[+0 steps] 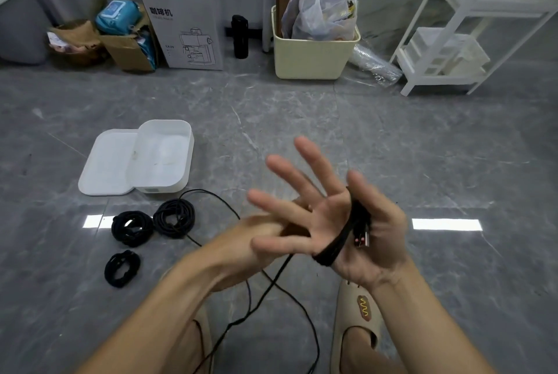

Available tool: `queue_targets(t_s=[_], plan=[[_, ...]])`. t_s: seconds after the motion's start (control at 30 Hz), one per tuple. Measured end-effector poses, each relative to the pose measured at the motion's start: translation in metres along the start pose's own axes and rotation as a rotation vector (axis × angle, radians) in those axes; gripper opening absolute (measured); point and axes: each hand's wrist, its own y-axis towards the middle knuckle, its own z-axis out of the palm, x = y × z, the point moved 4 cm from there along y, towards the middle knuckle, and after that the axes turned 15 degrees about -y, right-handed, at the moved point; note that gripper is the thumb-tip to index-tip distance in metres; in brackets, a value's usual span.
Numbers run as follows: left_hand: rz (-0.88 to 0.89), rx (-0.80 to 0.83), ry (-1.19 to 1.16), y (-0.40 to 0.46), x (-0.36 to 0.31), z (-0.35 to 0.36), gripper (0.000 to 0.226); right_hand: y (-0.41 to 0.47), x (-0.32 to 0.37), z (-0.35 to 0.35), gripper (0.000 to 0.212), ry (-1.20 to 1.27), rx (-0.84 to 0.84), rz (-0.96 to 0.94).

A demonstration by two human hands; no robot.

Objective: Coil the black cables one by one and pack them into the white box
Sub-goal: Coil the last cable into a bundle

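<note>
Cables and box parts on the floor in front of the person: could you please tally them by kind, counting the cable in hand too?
Coiled black cables on the floor: 3
Black cable being wound round the right hand: 1
White box: 1
White lid: 1
Total: 6

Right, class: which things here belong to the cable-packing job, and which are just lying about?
Job: white box, its lid, three coiled cables, cable being wound round the right hand, left hand.

Lying about: coffee-machine carton, black flask, cream bin, white shelf.
</note>
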Motion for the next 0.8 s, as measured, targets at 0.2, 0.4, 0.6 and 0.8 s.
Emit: queue_targets(t_s=[0.2, 0.4, 0.6, 0.8], plan=[[-0.318, -0.116, -0.147, -0.002, 0.007, -0.022, 0.07, -0.005, 0.011, -0.027, 0.068, 0.134, -0.197, -0.158], [-0.373, -0.199, -0.18, -0.003, 0.002, -0.025, 0.074, -0.016, 0.024, -0.043, 0.075, 0.063, -0.556, -0.203], [-0.31, -0.236, -0.072, -0.001, 0.003, -0.025, 0.044, -0.013, 0.015, -0.044, 0.076, 0.029, -0.741, 0.018], [-0.291, -0.179, 0.304, -0.004, -0.001, -0.023, 0.023, -0.01, 0.011, -0.043, 0.072, -0.132, -0.835, 0.093]])
